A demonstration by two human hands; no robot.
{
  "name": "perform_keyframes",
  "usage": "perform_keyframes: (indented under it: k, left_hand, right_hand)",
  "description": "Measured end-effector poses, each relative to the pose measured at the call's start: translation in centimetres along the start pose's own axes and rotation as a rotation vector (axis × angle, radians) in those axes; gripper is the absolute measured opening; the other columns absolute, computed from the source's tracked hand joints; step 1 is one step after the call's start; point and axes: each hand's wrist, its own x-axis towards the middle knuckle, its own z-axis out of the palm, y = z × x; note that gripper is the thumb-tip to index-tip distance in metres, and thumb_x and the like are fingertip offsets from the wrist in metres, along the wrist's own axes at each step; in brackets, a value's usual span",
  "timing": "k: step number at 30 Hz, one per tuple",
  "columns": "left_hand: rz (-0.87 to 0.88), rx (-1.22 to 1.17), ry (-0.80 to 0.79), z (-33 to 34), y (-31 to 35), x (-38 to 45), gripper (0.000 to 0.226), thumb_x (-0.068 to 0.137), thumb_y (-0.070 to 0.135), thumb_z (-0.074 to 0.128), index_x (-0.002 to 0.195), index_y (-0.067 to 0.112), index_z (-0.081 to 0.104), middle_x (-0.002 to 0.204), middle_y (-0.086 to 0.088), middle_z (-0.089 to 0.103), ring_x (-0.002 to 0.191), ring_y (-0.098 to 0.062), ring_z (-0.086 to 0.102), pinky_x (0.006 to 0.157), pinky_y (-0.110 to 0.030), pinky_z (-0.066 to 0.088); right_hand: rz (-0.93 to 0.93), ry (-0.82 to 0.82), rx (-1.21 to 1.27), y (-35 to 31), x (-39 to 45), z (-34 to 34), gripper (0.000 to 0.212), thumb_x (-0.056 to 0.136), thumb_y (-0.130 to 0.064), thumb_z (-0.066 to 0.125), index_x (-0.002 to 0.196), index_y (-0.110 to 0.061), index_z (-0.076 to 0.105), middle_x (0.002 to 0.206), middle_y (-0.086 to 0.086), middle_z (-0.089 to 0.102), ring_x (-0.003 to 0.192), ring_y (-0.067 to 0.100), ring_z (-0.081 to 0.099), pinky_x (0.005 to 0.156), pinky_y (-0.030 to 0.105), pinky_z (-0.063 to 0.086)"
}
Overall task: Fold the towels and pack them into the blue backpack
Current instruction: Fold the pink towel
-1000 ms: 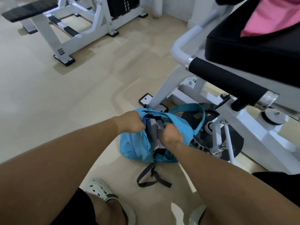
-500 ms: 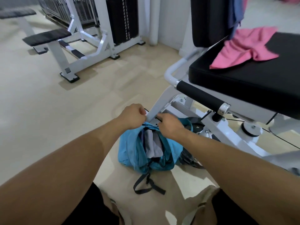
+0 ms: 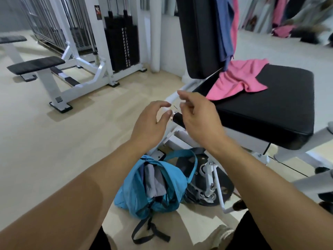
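The blue backpack (image 3: pixel 133 195) lies open on the floor below my arms, with a grey folded towel (image 3: pixel 153 181) showing in its mouth. A pink towel (image 3: pixel 237 82) lies crumpled on the black seat pad (image 3: pixel 270 109) of the gym machine. A dark blue towel (image 3: pixel 224 27) hangs over the black backrest. My left hand (image 3: pixel 149 125) and my right hand (image 3: pixel 198 116) are raised side by side in the air above the backpack, fingers apart, holding nothing, short of the seat's front corner.
The white machine frame and its black padded roller (image 3: pixel 178 120) stand right behind my hands. A weight-stack machine (image 3: pixel 122 42) and a bench (image 3: pixel 36 64) stand at the left back. The backpack's black strap (image 3: pixel 149 231) trails on the floor by my feet.
Both hands have let go of the backpack's opening and risen toward the seat. My view has tilted up, so the backrest and the hanging blue towel now show.
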Motion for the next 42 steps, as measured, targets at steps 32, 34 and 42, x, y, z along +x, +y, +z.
perform_keyframes:
  k: [32,34,42]
  left_hand:
    - [0.077,-0.122,-0.200,-2.5,1.4,-0.3,0.017,0.087,0.013,0.078,0.080,0.005,0.066,0.067,0.002,0.059,0.064,-0.013,0.052,0.062,-0.014,0.039]
    - [0.017,-0.106,-0.212,-3.1,1.0,-0.5,0.028,0.087,0.005,0.074,0.071,-0.002,0.052,0.060,0.002,0.041,0.057,-0.010,0.036,0.052,-0.016,0.029]
    - [-0.122,0.043,-0.145,-4.3,-0.4,-0.2,0.018,0.078,-0.003,0.063,0.087,0.010,0.054,0.068,0.000,0.051,0.057,-0.011,0.040,0.050,-0.017,0.034]
  right_hand:
    - [-0.127,-0.094,-0.391,1.6,-0.6,-2.9,0.024,0.086,-0.034,0.074,0.110,-0.029,0.070,0.096,-0.009,0.071,0.094,0.020,0.061,0.086,0.040,0.049]
    - [-0.145,-0.046,-0.550,2.2,-0.3,-3.2,0.026,0.083,-0.025,0.070,0.109,-0.025,0.071,0.103,-0.005,0.072,0.105,0.026,0.058,0.097,0.040,0.039]
    - [-0.073,0.005,-0.511,2.1,0.2,-3.5,0.021,0.084,-0.008,0.064,0.100,-0.020,0.070,0.085,0.000,0.069,0.090,0.031,0.062,0.078,0.034,0.039]
